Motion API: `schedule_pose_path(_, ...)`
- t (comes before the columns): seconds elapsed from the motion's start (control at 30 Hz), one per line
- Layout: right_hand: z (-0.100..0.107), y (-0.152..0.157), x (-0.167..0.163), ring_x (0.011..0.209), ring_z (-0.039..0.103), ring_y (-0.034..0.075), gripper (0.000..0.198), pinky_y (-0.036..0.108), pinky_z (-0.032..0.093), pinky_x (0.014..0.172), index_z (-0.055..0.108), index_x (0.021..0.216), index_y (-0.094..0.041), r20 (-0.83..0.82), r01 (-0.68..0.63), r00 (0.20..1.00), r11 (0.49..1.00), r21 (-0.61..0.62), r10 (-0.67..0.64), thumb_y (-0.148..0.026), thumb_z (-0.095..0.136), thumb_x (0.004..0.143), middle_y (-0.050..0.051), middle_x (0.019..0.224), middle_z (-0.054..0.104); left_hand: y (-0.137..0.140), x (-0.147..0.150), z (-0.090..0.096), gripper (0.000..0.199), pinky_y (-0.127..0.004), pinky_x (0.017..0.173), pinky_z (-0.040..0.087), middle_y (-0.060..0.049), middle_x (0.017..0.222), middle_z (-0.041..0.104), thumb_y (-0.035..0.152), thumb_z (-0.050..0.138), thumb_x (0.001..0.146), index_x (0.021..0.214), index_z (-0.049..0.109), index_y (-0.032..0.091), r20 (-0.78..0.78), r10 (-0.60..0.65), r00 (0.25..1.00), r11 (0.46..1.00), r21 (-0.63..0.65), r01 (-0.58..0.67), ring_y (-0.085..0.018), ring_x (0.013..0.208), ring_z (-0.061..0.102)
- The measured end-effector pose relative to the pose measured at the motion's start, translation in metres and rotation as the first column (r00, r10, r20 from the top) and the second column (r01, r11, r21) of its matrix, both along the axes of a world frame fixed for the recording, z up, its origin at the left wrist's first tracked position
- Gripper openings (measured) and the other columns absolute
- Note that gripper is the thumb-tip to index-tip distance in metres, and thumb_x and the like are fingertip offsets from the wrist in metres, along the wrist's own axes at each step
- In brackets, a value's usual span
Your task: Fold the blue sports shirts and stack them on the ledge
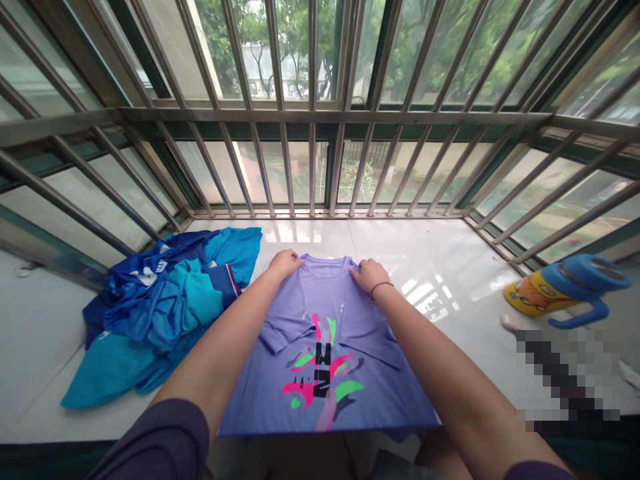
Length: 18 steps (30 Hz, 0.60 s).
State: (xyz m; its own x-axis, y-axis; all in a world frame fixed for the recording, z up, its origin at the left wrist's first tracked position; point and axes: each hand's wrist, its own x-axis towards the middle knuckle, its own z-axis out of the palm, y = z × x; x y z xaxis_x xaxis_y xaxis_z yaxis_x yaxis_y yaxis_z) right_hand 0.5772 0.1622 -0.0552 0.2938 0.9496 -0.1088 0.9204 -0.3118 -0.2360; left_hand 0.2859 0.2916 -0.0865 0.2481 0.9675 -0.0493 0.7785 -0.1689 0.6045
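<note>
A purple T-shirt [293,373] with a bright pink, green and black print lies spread on the white tiled sill, its collar toward the window. Its sleeves are turned in over the front, and the hem reaches the sill's front edge. My left hand [286,263] pinches the shirt at the left shoulder beside the collar. On the other side of the collar, my right hand [371,273] grips the right shoulder, with a thin dark band on its wrist. Both hands have their fingers closed on the fabric.
To the left lies a heap of blue and turquoise clothes [165,300]. A yellow and blue bottle with a handle [555,287] stands on the right, near a pixelated patch. Metal bars [313,117] run along the windows behind the white sill [430,247].
</note>
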Motion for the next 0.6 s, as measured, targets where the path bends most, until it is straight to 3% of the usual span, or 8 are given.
schedule_pose_path(0.07, -0.007, 0.011, 0.001, 0.123, 0.067, 0.033, 0.044, 0.042, 0.05, 0.098, 0.075, 0.128, -0.017, -0.025, 0.024, 0.999, 1.0, -0.011, -0.024, -0.051, 0.069, 0.101, 0.021, 0.135, 0.071, 0.007, 0.005, -0.004, 0.025, -0.032, 0.079, 0.052, -0.007, 0.084, 0.077, 0.042, 0.087, 0.078, 0.08, 0.073, 0.021, 0.015, 0.009, 1.0, 1.0, -0.019, -0.009, -0.025, 0.085, 0.071)
schedule_pose_path(0.17, -0.01, 0.024, -0.002, 0.12, 0.069, 0.031, 0.03, 0.04, 0.051, 0.096, 0.078, 0.12, -0.021, -0.08, 0.026, 0.996, 0.999, -0.023, -0.028, -0.042, 0.07, 0.1, 0.016, 0.131, 0.075, 0.011, 0.005, -0.003, 0.03, -0.03, 0.075, 0.053, -0.004, 0.076, 0.074, 0.045, 0.086, 0.079, 0.074, 0.069, 0.021, 0.063, -0.001, 0.998, 0.999, -0.037, 0.003, -0.023, 0.08, 0.069)
schedule_pose_path(0.33, 0.013, 0.011, -0.002, 0.107, 0.072, 0.022, 0.022, 0.029, 0.051, 0.092, 0.076, 0.115, -0.019, -0.191, -0.08, 0.977, 0.994, 0.069, 0.092, -0.032, 0.065, 0.102, 0.01, 0.116, 0.08, -0.014, -0.014, 0.024, 0.025, -0.029, 0.074, 0.056, -0.004, 0.088, 0.078, 0.043, 0.075, 0.089, 0.092, 0.071, 0.019, 0.199, -0.048, 0.979, 0.999, -0.009, 0.051, -0.021, 0.083, 0.071)
schedule_pose_path(0.47, 0.033, -0.06, 0.0, 0.112, 0.071, 0.025, 0.023, 0.034, 0.053, 0.1, 0.072, 0.116, -0.021, -0.226, -0.14, 0.951, 0.947, 0.289, 0.21, -0.036, 0.063, 0.101, 0.01, 0.117, 0.078, -0.08, -0.052, 0.048, 0.025, -0.033, 0.083, 0.06, -0.006, 0.098, 0.08, 0.043, 0.073, 0.09, 0.099, 0.073, 0.019, 0.304, -0.125, 0.944, 0.992, 0.037, 0.12, -0.023, 0.09, 0.074)
schedule_pose_path(0.53, 0.034, -0.111, -0.002, 0.114, 0.07, 0.029, 0.023, 0.041, 0.054, 0.103, 0.072, 0.114, -0.023, -0.231, -0.172, 0.928, 0.887, 0.428, 0.292, -0.039, 0.062, 0.1, 0.013, 0.116, 0.076, -0.125, -0.075, 0.052, 0.025, -0.038, 0.092, 0.06, -0.005, 0.1, 0.08, 0.045, 0.072, 0.091, 0.1, 0.075, 0.022, 0.323, -0.185, 0.928, 0.982, 0.086, 0.166, -0.025, 0.097, 0.074)
schedule_pose_path(0.6, 0.028, -0.165, -0.007, 0.115, 0.069, 0.031, 0.021, 0.046, 0.055, 0.104, 0.072, 0.112, -0.027, -0.23, -0.234, 0.898, 0.85, 0.472, 0.375, -0.04, 0.06, 0.101, 0.013, 0.116, 0.075, -0.172, -0.097, 0.049, 0.019, -0.041, 0.1, 0.059, -0.005, 0.106, 0.08, 0.041, 0.07, 0.094, 0.101, 0.077, 0.026, 0.291, -0.249, 0.924, 0.968, 0.106, 0.227, -0.027, 0.104, 0.074)
